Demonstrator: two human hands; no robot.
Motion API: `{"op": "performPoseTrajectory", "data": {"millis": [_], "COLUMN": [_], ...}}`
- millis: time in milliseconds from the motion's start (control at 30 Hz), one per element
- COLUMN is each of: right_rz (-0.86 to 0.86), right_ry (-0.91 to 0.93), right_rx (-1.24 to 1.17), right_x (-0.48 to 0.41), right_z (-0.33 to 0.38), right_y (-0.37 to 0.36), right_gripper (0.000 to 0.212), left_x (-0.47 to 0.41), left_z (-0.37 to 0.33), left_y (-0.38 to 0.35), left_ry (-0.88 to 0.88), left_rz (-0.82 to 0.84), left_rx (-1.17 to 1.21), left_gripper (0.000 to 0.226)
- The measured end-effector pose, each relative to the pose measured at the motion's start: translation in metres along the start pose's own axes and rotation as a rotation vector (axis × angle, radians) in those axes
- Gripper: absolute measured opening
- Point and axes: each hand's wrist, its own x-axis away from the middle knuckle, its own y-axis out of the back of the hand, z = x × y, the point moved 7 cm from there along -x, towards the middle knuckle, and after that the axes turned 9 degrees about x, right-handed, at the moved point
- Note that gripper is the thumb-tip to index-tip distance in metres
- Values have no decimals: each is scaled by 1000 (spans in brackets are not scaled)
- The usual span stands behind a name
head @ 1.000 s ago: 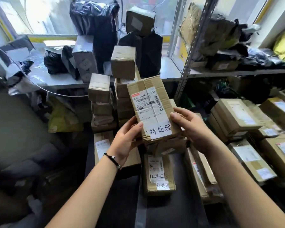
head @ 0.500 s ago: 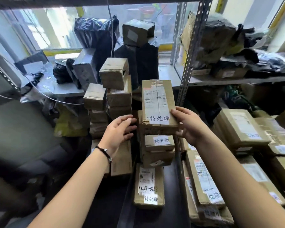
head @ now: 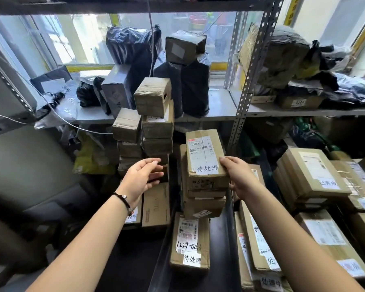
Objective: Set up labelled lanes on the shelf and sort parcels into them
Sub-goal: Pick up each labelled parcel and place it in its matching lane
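**Parcel down on the middle stack, left hand off it**

Nearest the camera, a flat parcel (head: 190,245) lies on the dark shelf board (head: 221,249). It has "1229-02" handwritten on it, the last digits unclear, and a white sticker reading 待处理. Just to its right, a long parcel (head: 261,249) carries a sticker reading 处理中.

Beyond these, the left hand (head: 142,178), with a dark cord bracelet (head: 124,200) at the wrist, hovers with its fingers loosely spread and holds nothing. A second ago it gripped the box's left side; now it is clear of it.

The right hand (head: 238,178) grips the right edge of the top parcel (head: 204,157), fingers on the upper face and thumb lower on the side. A second ago that parcel was held tilted in the air. It now lies level on the middle stack (head: 202,201) of brown cartons.

The top parcel is a long, taped brown carton. Its white shipping label has a barcode, but the print is too small to read. A 待处理 sticker sits at its near end, with an unreadable dark scribble on the end face below.

To the left stands a stack of small cartons (head: 156,127), one with a partly hidden 已完成 sticker. A large parcel (head: 312,171) on the right bears the same words. Farthest back, black bags (head: 195,85) stand on the upper shelf (head: 219,102) beside a perforated metal upright (head: 251,76).
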Motion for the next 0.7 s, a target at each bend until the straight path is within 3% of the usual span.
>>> {"op": "performPoseTrajectory", "data": {"millis": [167,300,367,533,700], "right_rz": [-94,-233,-292,-102,-16], "right_ry": [138,402,568,819,901], "right_rx": [329,745,785,721,971], "right_x": [8,26,44,78,89], "right_z": [5,29,44,56,29], "right_y": [6,-1,-17,-85,-159], "right_gripper": [30,45,45,28,29], "left_x": [4,11,15,23,19], "left_z": [6,17,19,30,44], "left_y": [7,16,24,63,120], "left_ry": [14,35,33,59,107], "left_rz": [-13,-17,-36,-99,-159], "left_rx": [2,-26,-39,-34,21], "left_gripper": [22,22,21,19,18]}}
